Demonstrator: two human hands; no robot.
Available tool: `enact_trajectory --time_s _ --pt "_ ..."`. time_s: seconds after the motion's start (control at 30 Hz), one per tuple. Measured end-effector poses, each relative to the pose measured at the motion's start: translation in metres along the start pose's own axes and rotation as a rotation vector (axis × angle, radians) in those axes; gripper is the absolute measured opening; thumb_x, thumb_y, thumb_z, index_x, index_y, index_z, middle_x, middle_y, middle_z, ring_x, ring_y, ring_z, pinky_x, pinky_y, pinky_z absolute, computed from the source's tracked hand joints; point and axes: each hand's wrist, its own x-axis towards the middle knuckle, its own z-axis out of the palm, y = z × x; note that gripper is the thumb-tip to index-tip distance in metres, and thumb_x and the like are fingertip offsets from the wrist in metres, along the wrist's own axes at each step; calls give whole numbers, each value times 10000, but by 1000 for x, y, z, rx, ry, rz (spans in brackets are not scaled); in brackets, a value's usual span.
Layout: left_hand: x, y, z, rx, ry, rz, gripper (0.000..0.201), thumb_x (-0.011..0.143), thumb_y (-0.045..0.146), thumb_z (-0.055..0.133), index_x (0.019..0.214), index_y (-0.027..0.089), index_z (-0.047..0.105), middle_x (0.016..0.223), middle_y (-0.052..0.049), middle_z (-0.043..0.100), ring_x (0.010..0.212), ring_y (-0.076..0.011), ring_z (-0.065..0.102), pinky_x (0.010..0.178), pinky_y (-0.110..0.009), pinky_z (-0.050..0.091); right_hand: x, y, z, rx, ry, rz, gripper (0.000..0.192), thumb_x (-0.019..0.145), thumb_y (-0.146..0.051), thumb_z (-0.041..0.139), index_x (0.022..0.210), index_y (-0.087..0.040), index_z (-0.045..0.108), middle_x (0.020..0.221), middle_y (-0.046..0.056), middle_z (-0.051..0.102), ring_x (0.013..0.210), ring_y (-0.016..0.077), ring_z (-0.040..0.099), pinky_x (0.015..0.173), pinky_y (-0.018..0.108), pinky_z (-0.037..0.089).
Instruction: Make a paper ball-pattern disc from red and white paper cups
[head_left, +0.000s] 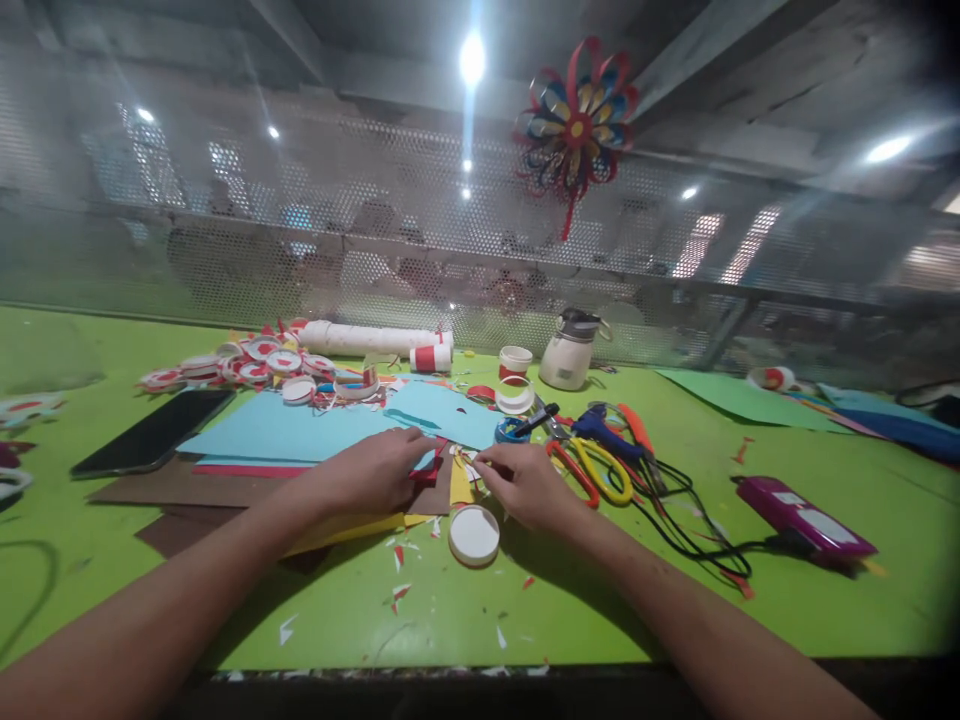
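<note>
My left hand (pixel 381 468) is bent over the stack of coloured paper, its fingers curled down beside a light blue sheet (pixel 281 425) and a strip of red paper (pixel 426 476). What its fingertips grip is hidden. Thumb and forefinger of my right hand (pixel 529 485) are pinched at a small white piece (pixel 470 463), over a yellow paper strip (pixel 460 487). Just below, between both hands, a round white lid (pixel 474 536) lies flat. Brown card (pixel 187 480) sticks out under my left forearm. Close beyond my right hand is a blue tape roll (pixel 511 431) with a black marker (pixel 538 418) across it.
Orange-and-yellow-handled scissors (pixel 604 470), a blue glue gun (pixel 604 430) and its black cable lie right, near a purple power strip (pixel 806 520). A phone (pixel 154 432) is left. Behind stand piled paper-cup rings (pixel 262 360), a white jug (pixel 568 355) and perforated mesh (pixel 465 240).
</note>
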Motion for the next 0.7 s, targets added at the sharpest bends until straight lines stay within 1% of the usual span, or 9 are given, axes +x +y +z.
enact_trajectory --time_s 0.07,0.13,0.17,0.23,0.3,0.33,0.43,0.57,0.7 --pt "2 -2 3 16 26 -34 482 805 159 433 1278 220 504 1050 -114 645 883 -234 608 732 -330 455 0 -1 -1 5 1 6 228 887 -191 509 793 -144 711 730 66 709 625 143 586 585 242 390" --pt "4 -6 3 -16 72 -89 433 815 146 415 1224 210 543 1051 -113 660 888 -227 612 743 -326 451 0 -1 -2 11 5 14 231 890 -197 507 776 -146 701 715 60 700 617 143 577 577 243 383" --pt "5 -7 1 -39 93 -123 378 822 156 414 1159 200 577 1027 -109 670 874 -222 612 737 -320 448 0 -2 -2 15 5 18 228 890 -196 506 775 -147 696 710 58 696 611 142 572 571 242 379" --pt "6 -11 -3 -73 117 -194 265 841 191 402 985 181 624 911 -94 686 790 -207 608 685 -304 437 0 -2 -3 26 4 24 218 889 -190 504 785 -147 690 716 56 693 610 141 570 569 241 375" --pt "7 -13 -7 -81 127 -258 238 851 205 382 840 166 616 768 -78 670 673 -190 580 616 -291 408 0 -2 -3 39 -1 26 207 887 -186 503 797 -148 684 731 58 692 625 144 572 583 244 377" --pt "8 -14 -8 -80 137 -284 238 852 204 377 804 160 606 726 -76 655 637 -186 562 594 -289 392 0 -3 -2 46 -6 26 205 887 -184 502 794 -149 681 731 58 689 630 146 571 589 246 377" --pt "9 -16 -9 -82 180 -330 220 861 209 386 775 160 582 693 -70 629 605 -174 527 575 -285 361 -1 -4 0 62 -28 18 215 886 -179 496 763 -154 670 702 50 672 613 143 550 583 249 368" --pt "9 -21 -7 -102 235 -345 230 893 227 384 756 171 559 669 -42 606 586 -146 509 559 -260 344 -2 -6 2 85 -53 3 226 886 -167 486 748 -154 664 700 49 667 609 140 546 582 249 369" --pt "8 -29 -7 -115 323 -362 212 896 224 396 837 163 590 742 -58 640 640 -155 537 594 -267 376 -3 -7 4 102 -67 15 218 887 -176 497 745 -152 661 717 53 675 627 143 558 594 250 380"
